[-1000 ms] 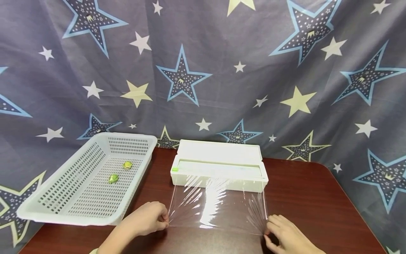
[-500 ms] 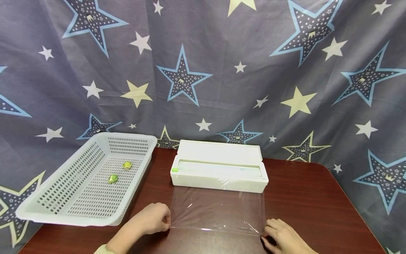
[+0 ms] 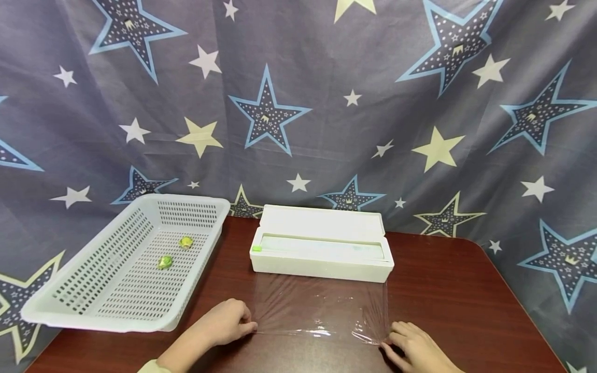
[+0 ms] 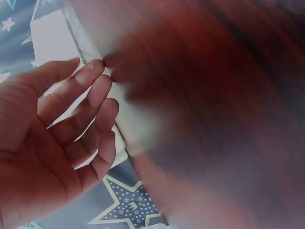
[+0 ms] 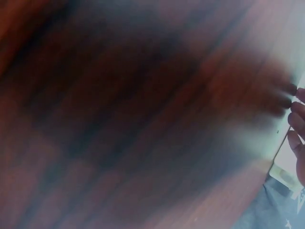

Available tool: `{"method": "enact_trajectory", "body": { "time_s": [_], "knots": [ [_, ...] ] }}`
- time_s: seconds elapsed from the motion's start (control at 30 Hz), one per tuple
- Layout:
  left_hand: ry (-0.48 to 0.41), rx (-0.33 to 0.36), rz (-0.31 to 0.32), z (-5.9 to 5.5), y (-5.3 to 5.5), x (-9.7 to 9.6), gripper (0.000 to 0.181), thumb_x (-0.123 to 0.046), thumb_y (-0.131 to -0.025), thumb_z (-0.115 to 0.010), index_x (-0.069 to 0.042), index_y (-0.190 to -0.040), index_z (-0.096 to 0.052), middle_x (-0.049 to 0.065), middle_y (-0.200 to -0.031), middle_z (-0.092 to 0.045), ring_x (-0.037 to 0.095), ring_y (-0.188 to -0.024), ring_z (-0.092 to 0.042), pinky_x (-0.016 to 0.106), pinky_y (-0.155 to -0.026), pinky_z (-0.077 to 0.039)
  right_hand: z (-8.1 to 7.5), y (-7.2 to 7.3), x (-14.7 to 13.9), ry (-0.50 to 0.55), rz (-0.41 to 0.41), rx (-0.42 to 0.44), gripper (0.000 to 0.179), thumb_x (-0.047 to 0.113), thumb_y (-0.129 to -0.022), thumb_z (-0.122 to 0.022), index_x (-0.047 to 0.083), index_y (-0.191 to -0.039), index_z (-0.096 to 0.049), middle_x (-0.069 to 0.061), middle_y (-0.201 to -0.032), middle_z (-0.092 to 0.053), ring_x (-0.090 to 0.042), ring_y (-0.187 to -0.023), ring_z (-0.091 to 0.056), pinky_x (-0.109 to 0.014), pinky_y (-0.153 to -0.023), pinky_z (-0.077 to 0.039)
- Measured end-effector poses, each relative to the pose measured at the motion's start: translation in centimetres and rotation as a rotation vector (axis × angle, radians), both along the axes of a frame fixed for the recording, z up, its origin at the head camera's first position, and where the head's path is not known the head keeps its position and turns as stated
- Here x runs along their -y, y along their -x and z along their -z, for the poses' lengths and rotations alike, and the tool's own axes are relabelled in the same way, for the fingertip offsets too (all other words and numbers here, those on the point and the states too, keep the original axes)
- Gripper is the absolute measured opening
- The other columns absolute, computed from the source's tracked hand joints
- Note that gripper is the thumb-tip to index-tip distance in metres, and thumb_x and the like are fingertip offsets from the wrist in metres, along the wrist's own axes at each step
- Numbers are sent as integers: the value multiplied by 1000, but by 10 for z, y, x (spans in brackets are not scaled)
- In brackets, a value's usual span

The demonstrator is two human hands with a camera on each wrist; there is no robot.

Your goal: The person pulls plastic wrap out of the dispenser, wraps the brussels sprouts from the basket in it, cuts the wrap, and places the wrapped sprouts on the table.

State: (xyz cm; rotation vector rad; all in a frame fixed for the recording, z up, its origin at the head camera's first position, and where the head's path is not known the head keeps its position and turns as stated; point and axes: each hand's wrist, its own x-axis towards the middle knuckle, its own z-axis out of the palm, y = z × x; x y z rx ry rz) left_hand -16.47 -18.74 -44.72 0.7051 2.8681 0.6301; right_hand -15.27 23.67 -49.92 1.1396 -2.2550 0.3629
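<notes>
Where the bench (image 3: 466, 305) is cut off below the head view, the left hand (image 3: 224, 322), relaxed with fingers loosely bent, lies at the near-left corner of a clear film (image 3: 322, 311). The right hand (image 3: 412, 346) is at the near-right corner, thumb and forefinger close together; whether they pinch it cannot be told. Bench surface extends from the right hand to the right edge; a narrow strip separates the left hand from a white basket (image 3: 93, 324). The film, transparent and creased toward its near corners, spreads low from a white box (image 3: 322, 268) with a raised lid (image 3: 322, 223). Its side margins are faint. The right wrist view shows only fingertips; both wrist views are blurred across the bench. Behind hangs a star-patterned cloth (image 3: 326, 119).
</notes>
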Motion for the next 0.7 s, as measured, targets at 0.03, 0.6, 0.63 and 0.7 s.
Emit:
{"method": "enact_trajectory", "body": {
  "time_s": [0.03, 0.6, 0.63, 0.7],
  "knots": [
    [-5, 7, -5, 0, 0, 0, 30, -24, -81, -70, -20, -54, -58, -16, -52, -44, -1, -50, -34, 20, -48, -33, 0, 0, 0, 3, 3, -5, 23, 25, -80, -71, 27, -65, -54, 19, -69, -40, 1, -63, -37, -16, -61, -34],
    [2, -3, -145, 6, -6, -2, 25, -20, -70, -77, -20, -63, -53, -11, -59, -48, 4, -56, -41, 23, -53, -35, -2, -3, 2, 29, 34, 117, 26, 16, -63, -83, 28, -70, -61, 22, -73, -46, 8, -66, -41, -12, -59, -35],
    [7, -3, -141, 6, -6, -2, 25, -20, -70, -77, -20, -62, -53, -11, -60, -49, 4, -56, -41, 24, -53, -35, -2, -3, 2, 32, 39, 128, 27, 15, -62, -83, 28, -70, -62, 22, -73, -46, 9, -66, -41, -12, -59, -35],
    [17, 5, -130, 5, -7, -2, 25, -20, -72, -76, -21, -62, -54, -11, -61, -50, 5, -56, -42, 25, -54, -36, -3, -3, 2, 41, 43, 148, 26, 14, -62, -83, 28, -71, -62, 23, -74, -47, 9, -66, -41, -12, -59, -34]
  ]
}}
